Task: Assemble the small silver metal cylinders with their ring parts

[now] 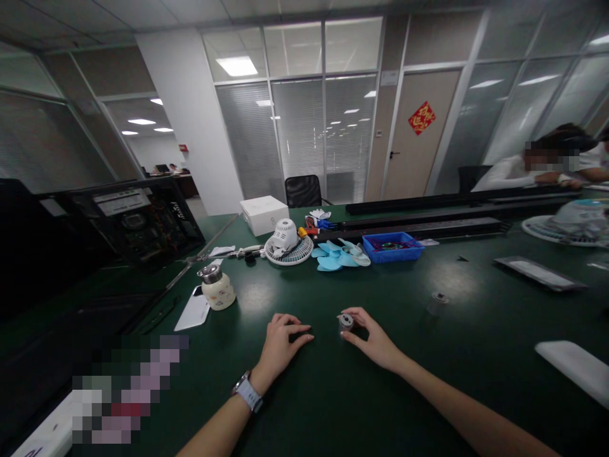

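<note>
My left hand [281, 339] rests on the dark green table [333, 393] with its fingers curled over a small dark object that I cannot make out. A watch with a pale strap is on that wrist. My right hand [371, 336] pinches a small round grey part [346, 320] between thumb and fingers, just above the table. The two hands are about a hand's width apart near the table's middle.
A small cream bottle [217, 287] stands left of my hands beside a white card [193, 311]. Further back lie a white fan motor on its grille [288, 244], blue fan blades [339, 255], a blue tray [392, 246] and a white box [264, 214]. Another person [547, 166] works at the far right.
</note>
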A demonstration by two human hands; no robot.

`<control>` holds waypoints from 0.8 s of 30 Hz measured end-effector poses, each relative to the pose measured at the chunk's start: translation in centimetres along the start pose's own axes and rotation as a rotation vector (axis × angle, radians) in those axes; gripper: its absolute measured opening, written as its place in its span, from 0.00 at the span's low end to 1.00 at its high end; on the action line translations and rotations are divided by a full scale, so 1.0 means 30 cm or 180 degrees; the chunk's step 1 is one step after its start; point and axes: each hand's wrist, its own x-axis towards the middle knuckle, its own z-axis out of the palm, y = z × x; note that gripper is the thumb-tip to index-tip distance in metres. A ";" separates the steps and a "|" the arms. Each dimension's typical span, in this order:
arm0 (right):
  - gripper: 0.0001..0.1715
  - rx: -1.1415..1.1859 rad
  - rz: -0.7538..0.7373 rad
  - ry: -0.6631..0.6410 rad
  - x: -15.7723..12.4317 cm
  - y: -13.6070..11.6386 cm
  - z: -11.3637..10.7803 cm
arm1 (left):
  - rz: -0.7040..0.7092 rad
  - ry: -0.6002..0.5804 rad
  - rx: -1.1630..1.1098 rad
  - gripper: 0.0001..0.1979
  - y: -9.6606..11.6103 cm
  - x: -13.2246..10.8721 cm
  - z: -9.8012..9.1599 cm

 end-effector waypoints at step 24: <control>0.31 0.2218 0.0839 -0.0180 0.029 -0.005 -0.043 | -0.0063 0.0598 -0.0413 0.14 0.001 0.003 0.004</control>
